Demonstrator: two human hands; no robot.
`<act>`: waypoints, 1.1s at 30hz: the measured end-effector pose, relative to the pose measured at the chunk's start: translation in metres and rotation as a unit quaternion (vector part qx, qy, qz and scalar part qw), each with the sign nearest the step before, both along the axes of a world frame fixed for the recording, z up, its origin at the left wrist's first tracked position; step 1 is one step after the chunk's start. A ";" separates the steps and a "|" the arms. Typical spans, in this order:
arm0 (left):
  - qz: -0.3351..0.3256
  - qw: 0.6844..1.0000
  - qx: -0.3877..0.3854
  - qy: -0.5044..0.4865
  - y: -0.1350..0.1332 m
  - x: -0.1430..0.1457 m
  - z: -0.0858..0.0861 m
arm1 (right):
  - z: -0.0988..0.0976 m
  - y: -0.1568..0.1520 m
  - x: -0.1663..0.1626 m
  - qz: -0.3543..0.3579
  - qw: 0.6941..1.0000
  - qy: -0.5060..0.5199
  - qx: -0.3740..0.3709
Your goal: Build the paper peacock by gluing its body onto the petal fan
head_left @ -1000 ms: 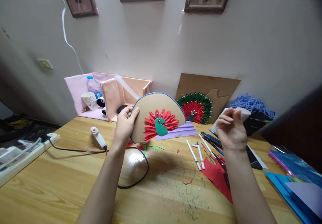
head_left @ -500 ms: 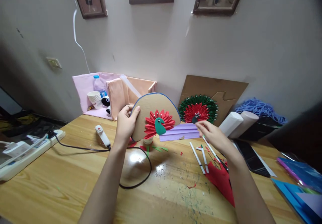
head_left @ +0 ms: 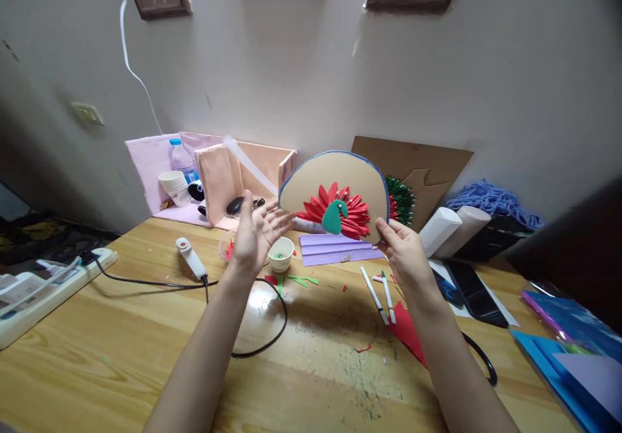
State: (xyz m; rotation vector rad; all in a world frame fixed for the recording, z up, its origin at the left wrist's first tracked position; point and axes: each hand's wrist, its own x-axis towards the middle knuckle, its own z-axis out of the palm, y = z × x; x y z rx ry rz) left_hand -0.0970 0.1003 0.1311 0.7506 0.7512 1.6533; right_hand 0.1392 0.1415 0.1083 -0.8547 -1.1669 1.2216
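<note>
My right hand point(head_left: 405, 255) grips the lower right corner of a half-round cardboard piece point(head_left: 335, 177) edged in blue, held up above the table. Red paper petals and a green peacock body point(head_left: 335, 216) are stuck on its front. My left hand point(head_left: 256, 233) hovers just left of the cardboard with fingers spread, touching nothing. Below my left hand a small paper cup point(head_left: 281, 254) stands on the wooden table point(head_left: 121, 349). A second red-and-green peacock craft point(head_left: 401, 199) leans against brown cardboard at the wall, half hidden behind the held piece.
A glue gun point(head_left: 190, 259) with a black cord lies at the left, by a power strip point(head_left: 46, 290). Folded purple paper point(head_left: 330, 251), white pens point(head_left: 381, 293), red paper scraps, a phone point(head_left: 473, 284), blue sheets point(head_left: 568, 355), white rolls and a pink-lined box point(head_left: 214, 170) ring the work area.
The cardboard piece passed from my left hand to my right and moved up and to the right. My left hand let go and opened. The paper cup beneath it came into sight.
</note>
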 end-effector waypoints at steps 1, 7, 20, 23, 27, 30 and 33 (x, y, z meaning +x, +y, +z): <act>-0.017 1.000 -0.004 -0.002 -0.001 0.008 -0.002 | 0.002 -0.002 -0.002 -0.011 1.000 0.019 0.003; 0.013 0.995 0.027 0.098 -0.011 0.054 -0.013 | 0.000 -0.013 -0.017 -0.021 0.999 0.032 0.025; 0.064 0.991 0.022 0.119 -0.015 0.044 -0.010 | -0.007 -0.019 -0.028 -0.029 0.999 0.020 0.031; 0.059 0.992 0.021 0.112 -0.015 0.045 -0.010 | -0.007 -0.019 -0.029 -0.026 0.999 0.024 0.039; 0.048 0.993 0.015 0.104 -0.015 0.044 -0.011 | -0.007 -0.019 -0.029 -0.028 0.999 0.026 0.038; 0.042 0.995 0.012 0.092 -0.014 0.043 -0.011 | -0.007 -0.020 -0.029 -0.024 0.999 0.031 0.033; 0.030 0.997 0.003 0.078 -0.013 0.042 -0.010 | -0.008 -0.019 -0.029 -0.025 0.998 0.036 0.033</act>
